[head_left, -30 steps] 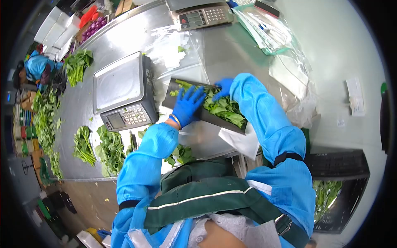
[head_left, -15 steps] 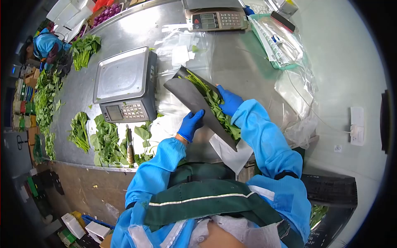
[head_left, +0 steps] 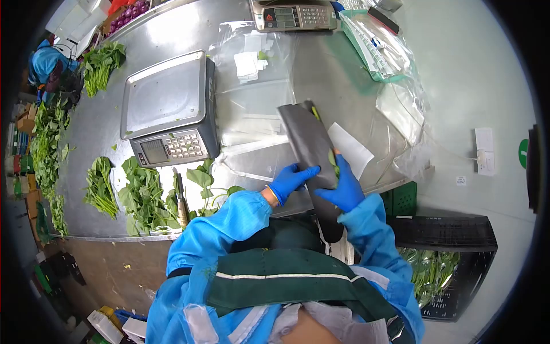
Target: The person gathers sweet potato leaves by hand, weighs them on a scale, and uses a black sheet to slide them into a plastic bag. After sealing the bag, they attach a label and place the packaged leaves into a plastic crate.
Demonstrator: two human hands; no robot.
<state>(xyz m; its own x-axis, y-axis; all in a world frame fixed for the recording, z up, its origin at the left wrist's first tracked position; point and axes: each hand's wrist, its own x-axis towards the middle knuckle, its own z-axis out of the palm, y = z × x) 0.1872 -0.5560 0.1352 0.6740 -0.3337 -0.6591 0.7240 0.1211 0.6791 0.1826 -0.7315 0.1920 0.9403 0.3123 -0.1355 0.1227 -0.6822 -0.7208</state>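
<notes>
A dark, flexible sheet [head_left: 305,137] is folded round a bundle of leafy greens [head_left: 315,112]. Only slivers of green show along its right edge. My left hand [head_left: 291,182], in a blue glove, presses its fingers on the sheet's left side. On the opposite side, my right hand [head_left: 346,188], gloved too, grips the wrapped bundle with the thumb across its front. The roll slants over the table's front edge, its lower end close to my apron. A white sheet of paper [head_left: 352,150] lies flat just beyond my right hand.
A weighing scale [head_left: 166,109] stands left, with a second scale [head_left: 298,16] at the back. Loose greens [head_left: 143,195] and a knife [head_left: 181,203] lie front left. A green tray [head_left: 378,51] sits back right; a black crate [head_left: 452,275] holds greens below. Another person [head_left: 51,63] is far left.
The dark sheet has closed over the greens, which were exposed before. Both hands have shifted right and slightly lower with the bundle, and the white paper now lies to its right.
</notes>
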